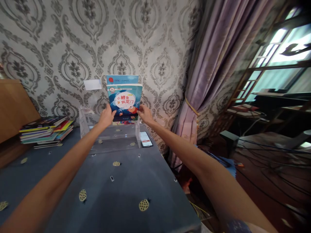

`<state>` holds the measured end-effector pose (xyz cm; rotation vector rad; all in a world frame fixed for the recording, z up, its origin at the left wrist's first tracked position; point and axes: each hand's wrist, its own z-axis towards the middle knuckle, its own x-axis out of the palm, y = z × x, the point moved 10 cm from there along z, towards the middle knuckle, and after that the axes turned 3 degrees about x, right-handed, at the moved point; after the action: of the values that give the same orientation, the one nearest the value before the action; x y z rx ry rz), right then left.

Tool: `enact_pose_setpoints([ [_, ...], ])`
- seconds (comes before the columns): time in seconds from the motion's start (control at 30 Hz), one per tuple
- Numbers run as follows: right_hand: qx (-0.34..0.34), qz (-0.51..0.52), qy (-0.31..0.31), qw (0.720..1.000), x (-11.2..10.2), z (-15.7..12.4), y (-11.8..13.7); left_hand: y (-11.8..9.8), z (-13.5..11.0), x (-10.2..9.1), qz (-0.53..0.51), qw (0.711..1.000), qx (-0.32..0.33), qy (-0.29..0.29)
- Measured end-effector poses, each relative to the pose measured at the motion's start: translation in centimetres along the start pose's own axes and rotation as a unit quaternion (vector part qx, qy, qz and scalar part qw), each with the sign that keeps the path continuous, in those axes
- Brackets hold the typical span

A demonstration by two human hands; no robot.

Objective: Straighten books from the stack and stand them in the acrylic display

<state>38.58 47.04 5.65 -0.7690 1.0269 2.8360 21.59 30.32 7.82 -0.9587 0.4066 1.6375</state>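
Both my arms reach forward over a blue cloth-covered table (102, 181). My left hand (107, 116) grips the left edge of a blue children's book (125, 100) with a fish on its cover. My right hand (144, 114) grips its right edge. The book stands upright in a clear acrylic stand (109, 136) at the table's far side. A second blue book (122, 79) stands right behind it, only its top showing.
A stack of colourful books (47, 131) lies at the table's far left, beside a wooden panel (13, 106). A phone (146, 139) rests to the right of the stand. Patterned wallpaper, a purple curtain (206, 81) and a window lie beyond; cables cover the floor at right.
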Motion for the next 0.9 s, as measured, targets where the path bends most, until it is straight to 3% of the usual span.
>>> enact_pose_setpoints([
  [0.9,0.027,-0.078,0.019,0.996,0.34,-0.5,0.02,-0.82,-0.89,-0.24,0.071,0.995,-0.028,0.065],
])
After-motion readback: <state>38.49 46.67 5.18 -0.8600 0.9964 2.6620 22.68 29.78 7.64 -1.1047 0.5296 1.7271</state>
